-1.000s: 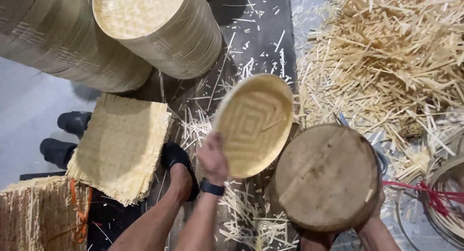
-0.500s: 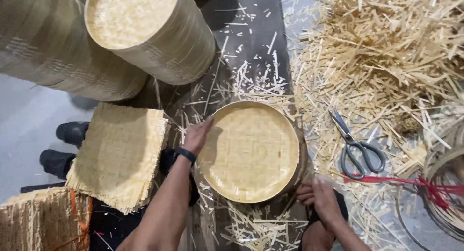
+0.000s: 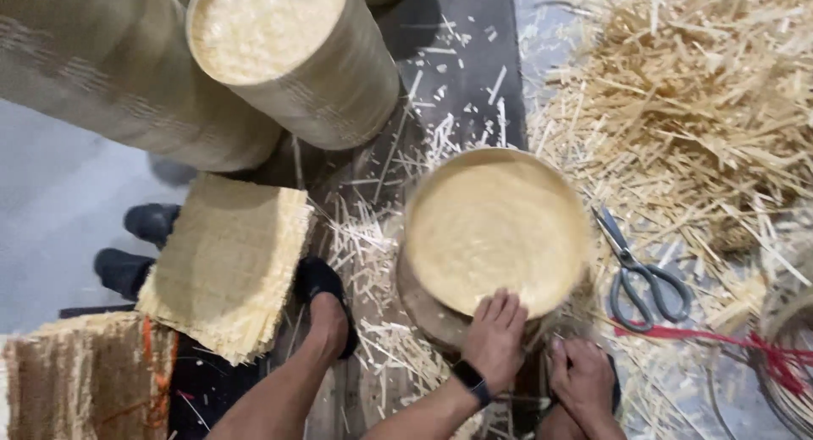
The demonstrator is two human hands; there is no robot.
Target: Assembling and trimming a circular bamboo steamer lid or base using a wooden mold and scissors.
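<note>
Resting on a round wooden block (image 3: 428,317), the shallow woven bamboo tray (image 3: 495,228) sits in the middle of the scene, just beyond both hands. The left hand (image 3: 495,338), with a dark band at the wrist, lies flat on the tray's near rim, fingers spread and pressing down rather than gripping around anything. The right hand (image 3: 584,381) is just to the right and nearer, below the tray's edge; its fingers are curled against the side of the block or the underside of the tray, and whether it actually grasps something cannot be told, as that area is blurred.

A pair of grey-handled scissors (image 3: 639,275) lies to the right of the tray, close to it but apart, among a wide heap of bamboo splints (image 3: 694,110) reaching to the far right. A red cord (image 3: 720,338) runs from near the scissors to the right edge. To the left of the tray a stack of square woven mats (image 3: 224,266) lies on the floor, with tall stacks of woven baskets (image 3: 288,59) at the far left.
</note>
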